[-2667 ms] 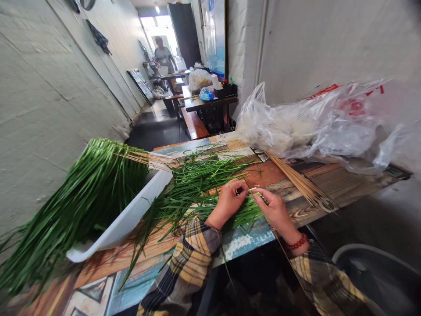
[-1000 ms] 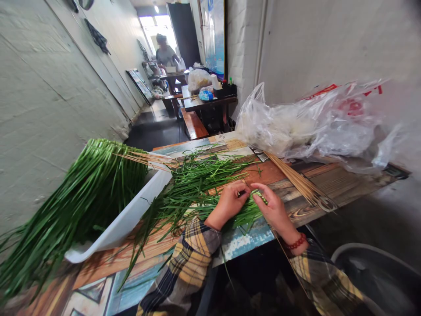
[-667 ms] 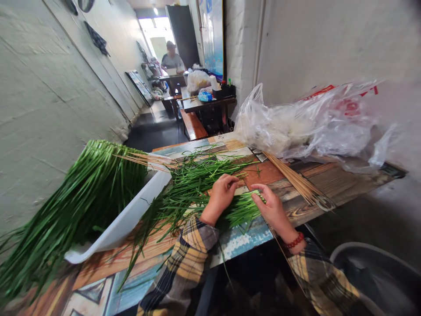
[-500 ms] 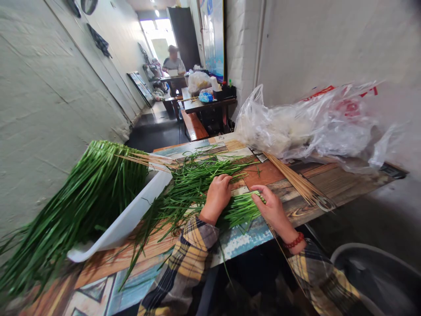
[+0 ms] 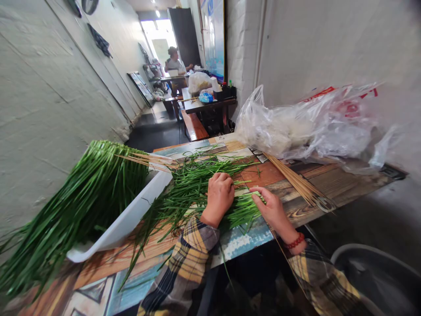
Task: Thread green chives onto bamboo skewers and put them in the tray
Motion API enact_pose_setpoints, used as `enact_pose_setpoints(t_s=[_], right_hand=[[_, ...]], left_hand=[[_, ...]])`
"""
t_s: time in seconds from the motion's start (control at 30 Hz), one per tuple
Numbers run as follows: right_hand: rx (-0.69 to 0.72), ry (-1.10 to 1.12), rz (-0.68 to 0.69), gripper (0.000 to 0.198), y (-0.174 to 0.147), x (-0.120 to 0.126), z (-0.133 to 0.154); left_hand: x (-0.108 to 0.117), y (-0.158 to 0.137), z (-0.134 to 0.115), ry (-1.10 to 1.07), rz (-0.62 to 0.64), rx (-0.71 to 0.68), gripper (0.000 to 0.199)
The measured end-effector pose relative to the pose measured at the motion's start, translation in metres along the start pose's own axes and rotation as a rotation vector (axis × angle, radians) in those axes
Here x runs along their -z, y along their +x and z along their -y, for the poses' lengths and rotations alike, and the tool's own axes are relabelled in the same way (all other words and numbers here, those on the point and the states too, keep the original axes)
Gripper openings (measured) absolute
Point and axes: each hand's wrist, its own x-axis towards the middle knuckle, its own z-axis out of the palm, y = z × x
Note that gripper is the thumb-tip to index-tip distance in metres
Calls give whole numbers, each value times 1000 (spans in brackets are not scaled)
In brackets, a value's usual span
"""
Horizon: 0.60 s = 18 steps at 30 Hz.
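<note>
Long green garlic chives [image 5: 197, 180] lie in a loose heap on the patterned wooden table [image 5: 243, 239]. My left hand [image 5: 220, 197] is closed at the heap's near right side, fingers curled over a few stems, their tips hidden. A neater bunch of chives [image 5: 245, 207], with pale ends to the right, lies between my hands. Around those ends my right hand [image 5: 269, 208] curves its thumb and forefinger; its other fingers are hidden. A thin stick-like line runs down below this hand, and I cannot tell whether the hand holds it.
A white tray [image 5: 131, 215] at left carries a thick row of skewered chives [image 5: 88, 188]. Bamboo skewers [image 5: 291, 177] lie at right, beside clear plastic bags [image 5: 305, 125]. A grey bucket [image 5: 371, 272] stands below right. Farther back, a person [image 5: 176, 63] sits at another table.
My left hand has shifted slightly right, and its fingers are more curled. My right hand has stayed in place. The person at the back has turned and stretched out an arm.
</note>
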Motion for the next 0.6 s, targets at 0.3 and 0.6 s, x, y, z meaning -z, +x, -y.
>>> enact_pose_setpoints(t_s=[0.3, 0.6], right_hand=[[11, -7, 13, 26, 0, 0, 0], [36, 8, -6, 25, -2, 1, 2]], left_hand=[[-8, -2, -3, -290, 106, 11, 29], [-8, 0, -9, -472, 62, 54, 14]])
